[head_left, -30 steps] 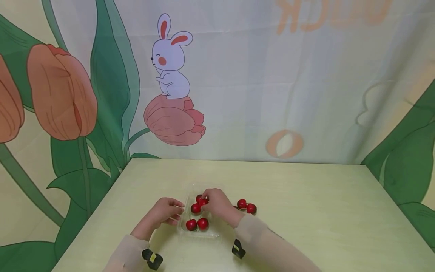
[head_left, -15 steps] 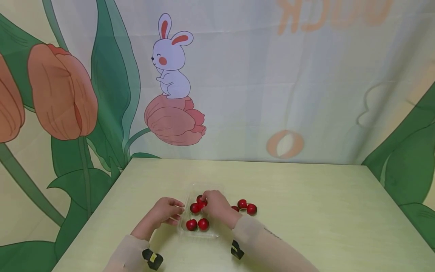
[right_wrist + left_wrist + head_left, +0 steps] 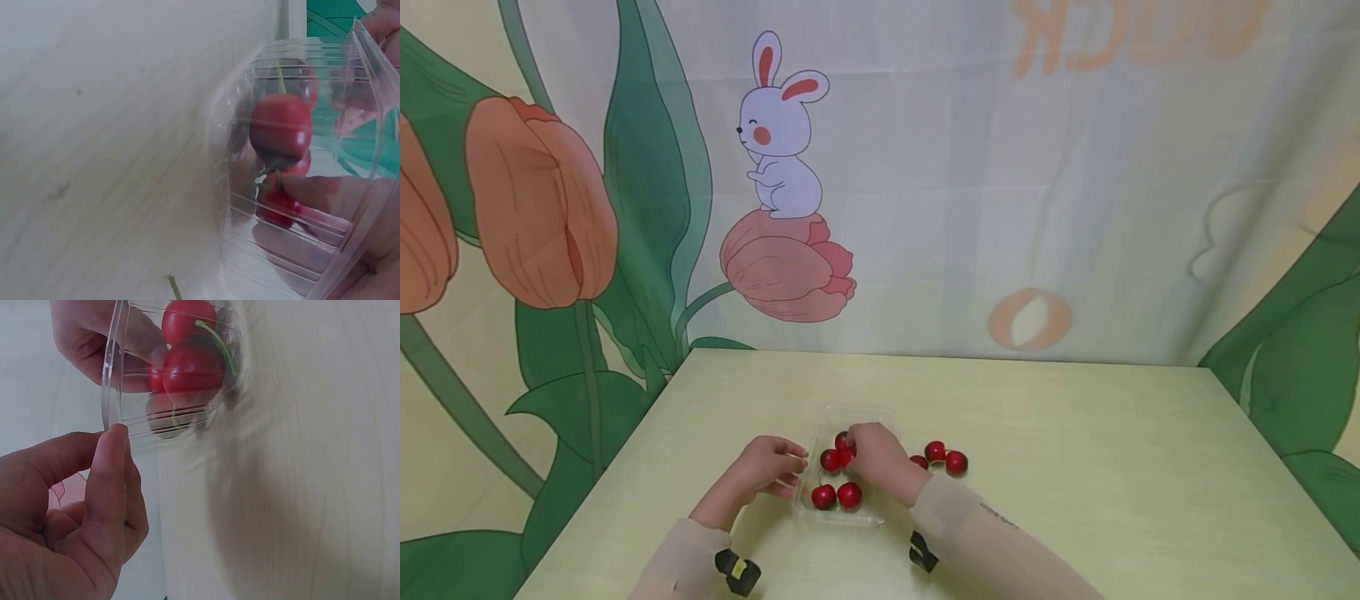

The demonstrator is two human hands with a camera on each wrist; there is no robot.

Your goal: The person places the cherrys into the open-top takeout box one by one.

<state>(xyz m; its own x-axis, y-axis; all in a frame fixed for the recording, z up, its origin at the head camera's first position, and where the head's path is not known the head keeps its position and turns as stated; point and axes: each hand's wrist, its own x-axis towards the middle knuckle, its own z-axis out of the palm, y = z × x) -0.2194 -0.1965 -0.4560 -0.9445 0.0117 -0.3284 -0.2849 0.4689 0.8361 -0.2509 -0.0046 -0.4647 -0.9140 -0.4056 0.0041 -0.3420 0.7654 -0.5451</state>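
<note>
A clear plastic box point(image 3: 874, 414) stands on the table, with several red cherries point(image 3: 823, 497) in it. At its left side my left hand point(image 3: 769, 465) pinches the rim between thumb and finger, as the left wrist view shows. My right hand point(image 3: 880, 457) reaches down inside the box from the right. Its thumb and fingers grip a cherry point(image 3: 275, 207), seen through the clear wall in the right wrist view. Green stems point(image 3: 217, 344) show on some of the cherries. The right hand's back hides part of the box in the head view.
Outside the box, just right of the right forearm, lie a few more cherries point(image 3: 956, 462) on the pale table point(image 3: 1075, 467). Behind the table hangs a printed curtain point(image 3: 925, 208) with tulips and a rabbit. Each wrist carries a small black device point(image 3: 922, 552).
My right hand has shifted slightly down inside the box, staying on its cherry. More of a loose cherry beside the right wrist now shows. The left hand stays at the rim.
</note>
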